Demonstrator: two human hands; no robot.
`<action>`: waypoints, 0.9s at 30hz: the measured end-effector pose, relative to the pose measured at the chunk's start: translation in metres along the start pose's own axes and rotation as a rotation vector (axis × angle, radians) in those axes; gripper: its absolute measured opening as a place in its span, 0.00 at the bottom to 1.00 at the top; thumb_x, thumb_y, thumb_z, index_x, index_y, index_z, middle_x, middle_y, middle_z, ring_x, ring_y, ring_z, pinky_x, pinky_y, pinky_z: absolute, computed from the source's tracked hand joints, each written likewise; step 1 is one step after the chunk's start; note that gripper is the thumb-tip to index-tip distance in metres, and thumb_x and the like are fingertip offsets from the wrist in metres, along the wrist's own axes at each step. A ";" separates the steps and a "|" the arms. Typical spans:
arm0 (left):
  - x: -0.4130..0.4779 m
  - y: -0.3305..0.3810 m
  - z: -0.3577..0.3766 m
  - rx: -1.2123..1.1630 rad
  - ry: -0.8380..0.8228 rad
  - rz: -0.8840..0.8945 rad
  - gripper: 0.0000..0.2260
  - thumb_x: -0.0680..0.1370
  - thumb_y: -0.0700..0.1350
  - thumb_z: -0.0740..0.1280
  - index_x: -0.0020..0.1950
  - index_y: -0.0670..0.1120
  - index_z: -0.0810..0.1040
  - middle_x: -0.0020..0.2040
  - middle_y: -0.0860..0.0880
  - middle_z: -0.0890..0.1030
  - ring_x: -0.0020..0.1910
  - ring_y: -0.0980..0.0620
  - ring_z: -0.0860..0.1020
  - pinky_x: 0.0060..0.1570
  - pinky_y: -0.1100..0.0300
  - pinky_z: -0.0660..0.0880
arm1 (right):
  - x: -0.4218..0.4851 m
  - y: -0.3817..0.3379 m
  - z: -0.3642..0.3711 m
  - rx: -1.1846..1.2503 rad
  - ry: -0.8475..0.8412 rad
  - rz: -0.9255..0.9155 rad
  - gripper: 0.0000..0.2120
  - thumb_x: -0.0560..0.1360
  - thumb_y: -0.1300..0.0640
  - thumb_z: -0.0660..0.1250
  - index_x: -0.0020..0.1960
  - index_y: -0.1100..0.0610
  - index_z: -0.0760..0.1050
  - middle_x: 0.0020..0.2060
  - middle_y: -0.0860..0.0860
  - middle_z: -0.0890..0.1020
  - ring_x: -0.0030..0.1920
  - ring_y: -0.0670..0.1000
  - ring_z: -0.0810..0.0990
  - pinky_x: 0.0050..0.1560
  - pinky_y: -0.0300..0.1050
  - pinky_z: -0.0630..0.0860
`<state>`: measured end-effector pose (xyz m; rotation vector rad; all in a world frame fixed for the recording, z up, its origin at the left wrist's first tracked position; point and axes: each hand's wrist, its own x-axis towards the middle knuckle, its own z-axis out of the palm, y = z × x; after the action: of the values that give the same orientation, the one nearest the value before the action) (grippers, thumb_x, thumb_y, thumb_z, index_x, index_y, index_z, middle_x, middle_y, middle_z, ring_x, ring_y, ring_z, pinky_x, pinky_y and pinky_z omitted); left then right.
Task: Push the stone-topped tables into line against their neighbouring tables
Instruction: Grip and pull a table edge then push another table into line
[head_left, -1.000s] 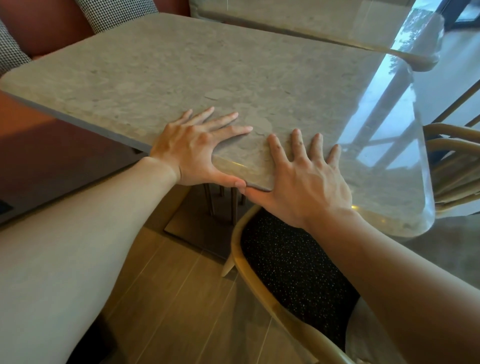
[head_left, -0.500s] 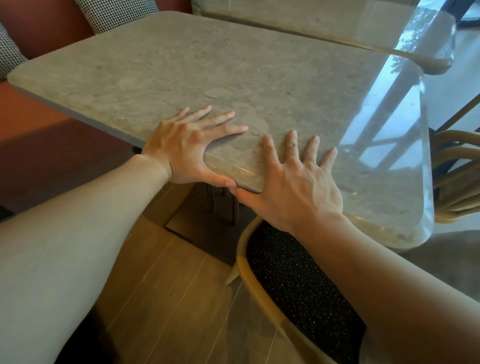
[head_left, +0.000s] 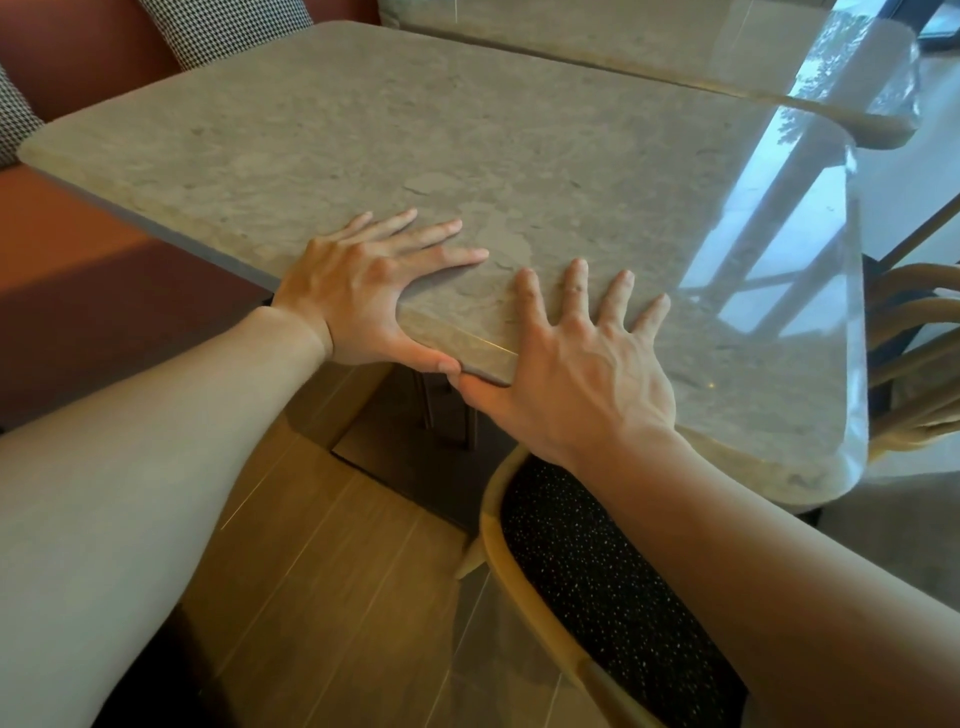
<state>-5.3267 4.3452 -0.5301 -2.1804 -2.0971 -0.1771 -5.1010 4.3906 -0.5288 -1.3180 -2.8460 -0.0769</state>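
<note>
A grey stone-topped table (head_left: 467, 130) with rounded corners fills the middle of the view. My left hand (head_left: 363, 291) and my right hand (head_left: 582, 364) grip its near corner, fingers spread flat on the top and thumbs pressed against the edge, nearly touching each other. Beyond its far edge stands a neighbouring stone table (head_left: 623, 41). The two tops lie close together, with a thin dark gap that widens toward the right.
A wooden chair with a black speckled seat (head_left: 597, 571) sits under my right arm, tucked beneath the table. A second wooden chair (head_left: 914, 332) stands at the right. A red bench (head_left: 78, 291) with houndstooth cushions (head_left: 223, 31) runs along the left. The table's dark base (head_left: 415, 457) rests on wood flooring.
The table top has shifted slightly to the right and away from me. Both hands have stayed on the same corner.
</note>
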 end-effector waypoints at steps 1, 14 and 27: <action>0.000 -0.001 0.000 -0.001 0.000 0.001 0.54 0.60 0.90 0.45 0.82 0.68 0.57 0.86 0.55 0.61 0.85 0.41 0.61 0.81 0.34 0.58 | 0.001 -0.001 0.000 0.000 0.000 -0.001 0.56 0.72 0.16 0.43 0.87 0.53 0.44 0.85 0.68 0.51 0.81 0.79 0.49 0.77 0.83 0.48; 0.004 -0.016 0.002 0.003 0.023 0.023 0.52 0.61 0.87 0.52 0.82 0.65 0.61 0.85 0.54 0.63 0.84 0.40 0.64 0.81 0.35 0.59 | 0.012 -0.011 -0.002 0.011 -0.006 0.007 0.55 0.72 0.17 0.44 0.86 0.53 0.43 0.85 0.68 0.49 0.81 0.80 0.48 0.77 0.83 0.47; 0.014 -0.044 -0.002 -0.036 -0.026 0.041 0.49 0.61 0.84 0.57 0.80 0.68 0.56 0.85 0.54 0.61 0.85 0.41 0.61 0.81 0.34 0.57 | 0.034 -0.031 -0.002 0.031 -0.002 0.026 0.54 0.73 0.18 0.43 0.86 0.54 0.43 0.84 0.69 0.49 0.81 0.81 0.47 0.76 0.84 0.45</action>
<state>-5.3703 4.3600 -0.5258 -2.2561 -2.0765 -0.1862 -5.1466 4.3964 -0.5271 -1.3501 -2.8183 -0.0316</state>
